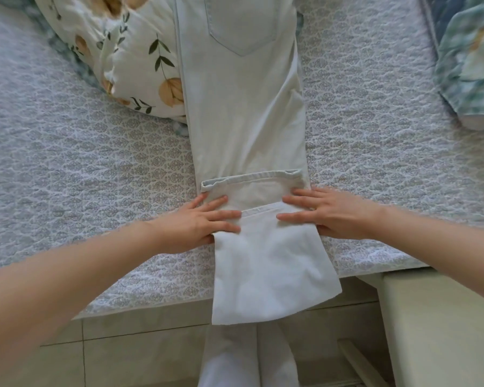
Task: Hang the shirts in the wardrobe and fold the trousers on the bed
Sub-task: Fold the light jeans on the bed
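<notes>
Pale, almost white trousers (243,113) lie lengthwise on the bed (81,163), legs stacked, back pocket at the top. The leg ends are folded back, so the hems lie across the legs near the bed's front edge and the fold hangs over that edge. My left hand (204,222) lies flat with straight fingers on the left side of the folded part. My right hand (330,213) presses flat on its right side, fingers pointing inward. The thumbs are partly hidden under the cloth's edges.
A floral duvet or pillow (134,60) lies at the upper left, partly under the trousers. Another green-patterned cloth (470,65) lies at the right edge. A pale bench or stool (442,325) stands at the lower right beside the bed. Tiled floor (140,353) shows below.
</notes>
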The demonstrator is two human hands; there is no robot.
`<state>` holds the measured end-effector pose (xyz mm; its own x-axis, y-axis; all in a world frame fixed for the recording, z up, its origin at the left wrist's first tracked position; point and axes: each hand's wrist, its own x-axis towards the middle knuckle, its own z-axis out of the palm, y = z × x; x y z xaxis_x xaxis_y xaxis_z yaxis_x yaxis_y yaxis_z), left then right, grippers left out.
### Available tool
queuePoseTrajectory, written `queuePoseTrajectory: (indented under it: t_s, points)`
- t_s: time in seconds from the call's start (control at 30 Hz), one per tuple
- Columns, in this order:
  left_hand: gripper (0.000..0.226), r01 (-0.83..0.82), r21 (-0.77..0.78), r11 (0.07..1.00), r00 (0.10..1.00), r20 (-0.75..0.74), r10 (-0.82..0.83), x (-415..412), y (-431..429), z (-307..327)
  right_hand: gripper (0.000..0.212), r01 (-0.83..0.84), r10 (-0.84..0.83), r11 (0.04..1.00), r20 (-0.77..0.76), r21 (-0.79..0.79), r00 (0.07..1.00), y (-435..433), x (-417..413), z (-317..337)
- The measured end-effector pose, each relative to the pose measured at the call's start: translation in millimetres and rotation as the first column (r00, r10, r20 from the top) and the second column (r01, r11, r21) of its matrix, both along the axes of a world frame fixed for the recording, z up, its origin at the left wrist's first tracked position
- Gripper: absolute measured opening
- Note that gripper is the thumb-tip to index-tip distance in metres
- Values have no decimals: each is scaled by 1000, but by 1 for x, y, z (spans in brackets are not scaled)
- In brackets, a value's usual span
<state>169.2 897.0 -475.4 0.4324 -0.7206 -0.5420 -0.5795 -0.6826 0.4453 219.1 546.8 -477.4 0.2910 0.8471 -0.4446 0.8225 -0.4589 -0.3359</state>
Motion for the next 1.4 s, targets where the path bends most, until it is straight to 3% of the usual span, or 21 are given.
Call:
queuePoseTrajectory:
  t_s: [0.13,0.2,0.27,0.3,0.37,0.43,0.57,0.67,0.83,0.93,1.1,1.27,1.4]
  points:
    - [51,-141,-97,985,948,-301,106,-29,-9,26,58,168,-165,986,-239,-8,957,-1,-25,36]
    - [41,-391,-72,918,815,-491,309,-45,-14,48,48,308,-318,947,-404,-91,858,-11,-43,47]
    - [32,-674,85,733,538,-624,567,-55,-18,67,50,543,-569,809,-531,-226,627,-20,-60,51]
    - [32,-765,145,627,388,-674,629,-57,-17,75,57,675,-688,675,-584,-297,431,-21,-66,54]
    - [44,-910,149,386,150,-749,645,-55,-12,77,61,845,-720,393,-693,-361,38,-18,-68,53]
    - [52,-976,154,156,-22,-776,630,-55,-5,65,71,893,-696,272,-714,-357,-74,-15,-64,49]
    - [39,-971,173,165,14,-647,762,-72,-18,34,40,875,-761,327,-649,-356,21,-14,-73,29]
    - [30,-983,155,98,-8,-571,821,-83,-32,22,43,889,-731,296,-682,-348,-23,-5,-85,26]
    - [33,-990,111,82,1,-585,811,-85,-35,20,45,913,-789,340,-597,-226,146,3,-93,19]
    - [35,-991,108,85,4,-599,800,-101,-36,27,32,925,-781,324,-608,-197,144,2,-98,16]
    - [18,-989,144,-42,-116,-558,822,-121,-35,27,17,924,-860,250,-505,-290,75,6,-102,2]
    - [23,-986,163,-38,-125,-564,816,-104,-42,27,35,907,-875,279,-473,-315,104,12,-98,-6]
    - [25,-984,172,-43,-131,-549,825,-100,-40,24,30,906,-854,312,-501,-284,137,8,-102,-2]
